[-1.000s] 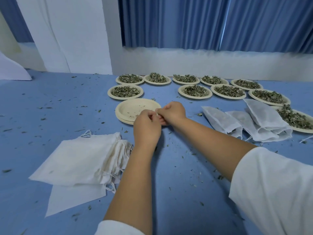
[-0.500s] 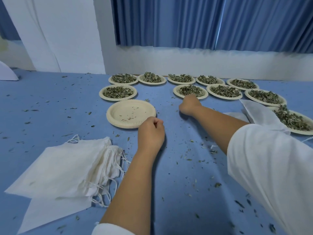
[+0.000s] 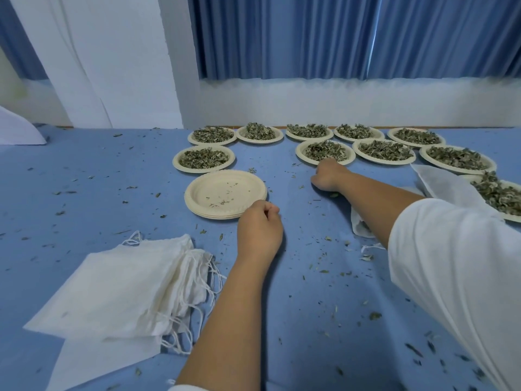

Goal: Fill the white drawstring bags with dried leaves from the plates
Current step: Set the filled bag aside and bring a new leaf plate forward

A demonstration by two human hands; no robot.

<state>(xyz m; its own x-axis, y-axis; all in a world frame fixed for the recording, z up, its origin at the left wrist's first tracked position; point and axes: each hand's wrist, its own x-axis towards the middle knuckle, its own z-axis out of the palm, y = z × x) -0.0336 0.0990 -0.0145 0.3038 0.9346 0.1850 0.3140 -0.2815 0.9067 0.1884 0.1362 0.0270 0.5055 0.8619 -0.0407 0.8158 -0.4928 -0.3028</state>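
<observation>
At the lower left lies the stack of empty white drawstring bags [image 3: 121, 289], cords trailing towards the middle of the blue worktop [image 3: 70, 193]. It sits well away from any leaves, so each bag has some way to travel before filling, and leaves could spill on the way.

Right of it, at centre, is a stack of empty paper plates [image 3: 225, 193]. The left hand [image 3: 260, 230] rests just beside their near rim, fingers curled into a fist with nothing visible in it.

Further right and higher, the right hand [image 3: 328, 176] is at the near rim of a plate of dried leaves [image 3: 324, 150]. The fingers are hidden behind the back of the hand, so I cannot tell whether the grip is on the rim or not. If the plate is pulled by one edge, I'd expect the thin plate to flex or tip and shed leaves onto a worktop already littered with scraps.

Under that forearm lie white bags [image 3: 439, 184] that look filled. The arm drawing back could drag them or knock the heaped plate at the right edge [image 3: 499, 193].
</observation>
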